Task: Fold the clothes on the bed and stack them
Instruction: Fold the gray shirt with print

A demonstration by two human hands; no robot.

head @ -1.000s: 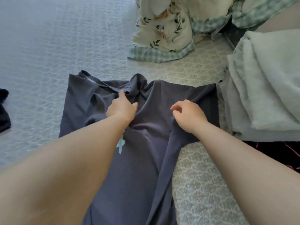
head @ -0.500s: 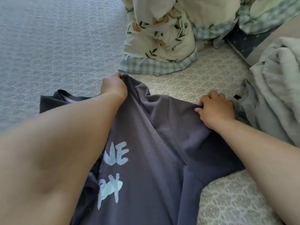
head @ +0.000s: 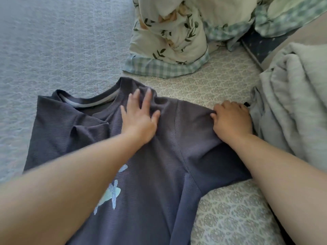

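Note:
A dark grey T-shirt (head: 168,156) with pale blue lettering lies face up on the bed, collar toward the far side. My left hand (head: 139,114) presses flat on the fabric just right of the collar, fingers spread and straight. My right hand (head: 230,119) rests at the far edge of the right sleeve, fingers curled over the cloth and gripping its edge. My forearms hide part of the print and the sleeve's lower part.
A floral and checked quilt (head: 169,41) is bunched at the far side. A pile of pale grey cloth (head: 292,103) lies right beside the sleeve. The bed (head: 221,218) has a patterned sheet on the right and a blue-grey textured cover (head: 53,41) on the left.
My left hand let go of the shoulder it was pulling and now lies flat near the collar. The shirt has been spread out, with the collar showing. My right hand stays at the sleeve.

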